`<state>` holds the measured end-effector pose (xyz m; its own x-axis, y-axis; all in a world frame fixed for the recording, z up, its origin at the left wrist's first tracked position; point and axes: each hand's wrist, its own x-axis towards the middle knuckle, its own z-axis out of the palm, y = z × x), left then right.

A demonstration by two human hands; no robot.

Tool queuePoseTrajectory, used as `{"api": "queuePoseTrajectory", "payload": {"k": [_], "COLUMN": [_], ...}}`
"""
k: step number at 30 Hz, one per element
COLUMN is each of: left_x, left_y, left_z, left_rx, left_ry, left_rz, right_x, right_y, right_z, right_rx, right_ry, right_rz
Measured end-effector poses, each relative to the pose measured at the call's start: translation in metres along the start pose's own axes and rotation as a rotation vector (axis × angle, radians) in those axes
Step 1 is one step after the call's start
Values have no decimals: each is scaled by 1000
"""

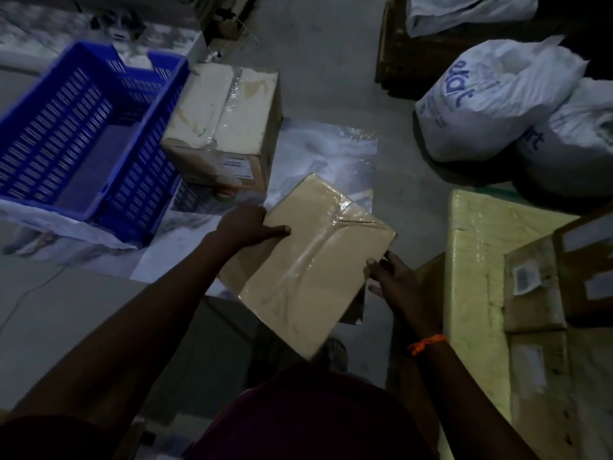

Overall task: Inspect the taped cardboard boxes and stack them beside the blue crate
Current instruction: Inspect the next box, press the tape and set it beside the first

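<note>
I hold a flat taped cardboard box [308, 257] in the air over the floor, clear tape running across its top face. My left hand [248, 225] grips its left edge with the thumb laid on top. At the right edge, my right hand [394, 283] grips the box, fingers curled under it. A blue slotted crate [83, 134] stands at the left. Right beside it sits a taller taped cardboard box [225, 121] with a label on its near side.
White printed sacks [491, 101] lie at the upper right. A wrapped yellowish carton [474, 270] with smaller labelled boxes [534, 280] on it stands at the right. Plastic sheeting [331, 151] covers the floor under the held box. My foot [335, 353] shows below it.
</note>
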<state>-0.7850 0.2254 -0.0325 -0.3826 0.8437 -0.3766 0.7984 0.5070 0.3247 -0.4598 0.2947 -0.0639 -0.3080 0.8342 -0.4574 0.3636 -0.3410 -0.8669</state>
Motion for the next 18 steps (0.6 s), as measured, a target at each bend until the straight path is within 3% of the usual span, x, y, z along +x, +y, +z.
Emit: {"api": "queuePoseTrajectory", "payload": {"k": [4,7,12,18], "left_x": [-23,-31,-71,-110], "left_y": [3,8,11,18], "left_z": [18,20,11,-10], "left_rx": [-495,-899,-1058,-1533], "left_ry": [-95,-77,64,267], "left_rz": [-89,-162,-91,-250], "right_x": [12,26,26,-14], "right_y": [-21,-35,-60,-106], "right_z": [10,19,15,6], "right_rx": [61,18,125,345], "right_ry": [-58,-49,5,-41], "right_rz": [-1,-34,-161,-278]}}
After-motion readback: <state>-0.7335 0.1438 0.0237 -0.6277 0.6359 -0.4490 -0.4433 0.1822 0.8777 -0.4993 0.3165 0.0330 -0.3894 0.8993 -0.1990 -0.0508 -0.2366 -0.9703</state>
